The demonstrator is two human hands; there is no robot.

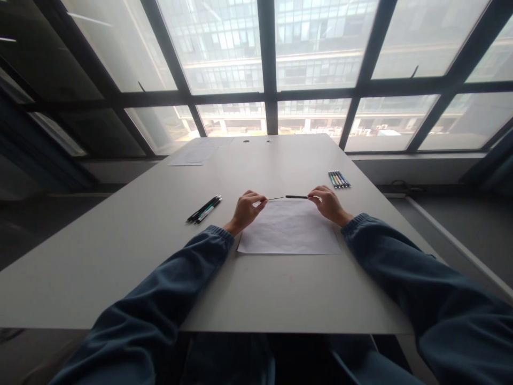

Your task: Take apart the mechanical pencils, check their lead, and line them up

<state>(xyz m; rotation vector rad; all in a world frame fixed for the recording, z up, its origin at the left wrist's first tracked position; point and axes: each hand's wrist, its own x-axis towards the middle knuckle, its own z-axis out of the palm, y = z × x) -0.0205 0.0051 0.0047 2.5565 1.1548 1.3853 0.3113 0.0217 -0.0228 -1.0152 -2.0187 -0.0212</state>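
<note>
Both my hands hover just above a white sheet of paper (289, 229) on the grey table (120, 256). My right hand (329, 203) pinches the end of a dark pen barrel (296, 197) held level. My left hand (246, 209) is closed in a pinch on a thin refill rod (274, 199) that points at the barrel's open end. The rod and the barrel lie in one line, their tips nearly meeting; whether they touch is too fine to tell. Blue sleeves cover both forearms.
A few black pens (204, 209) lie to the left of my left hand. Several coloured pens (339, 179) lie in a row at the right. More paper sheets (192, 154) rest at the far left corner. Large windows stand behind the table.
</note>
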